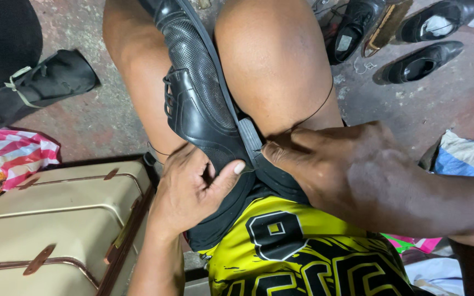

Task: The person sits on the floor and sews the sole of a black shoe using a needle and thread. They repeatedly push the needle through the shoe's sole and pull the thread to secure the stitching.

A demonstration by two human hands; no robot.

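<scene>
Two hands work one shoe: a black leather lace-up dress shoe with a perforated side panel (196, 93) lies wedged between my bare knees, toe pointing away from me, the clamp of my legs keeping it steady. My left hand (190, 189) cups the heel end from below, fingers curled around the leather and thumb (231, 172) pressed flat against the back, bracing it. My right hand (352, 170) closes in from the other side, fingertips bunched and pinching at the edge of the dark sole (248, 140) by the heel. Beside my left leg sits a beige hard-shell suitcase with brown trim (56, 219), with a striped red-and-white plastic bag (12, 153) behind it. Three more black dress shoes (412, 55) and a wooden brush (385, 27) wait on the worn concrete floor (456, 98) beyond my right knee.
</scene>
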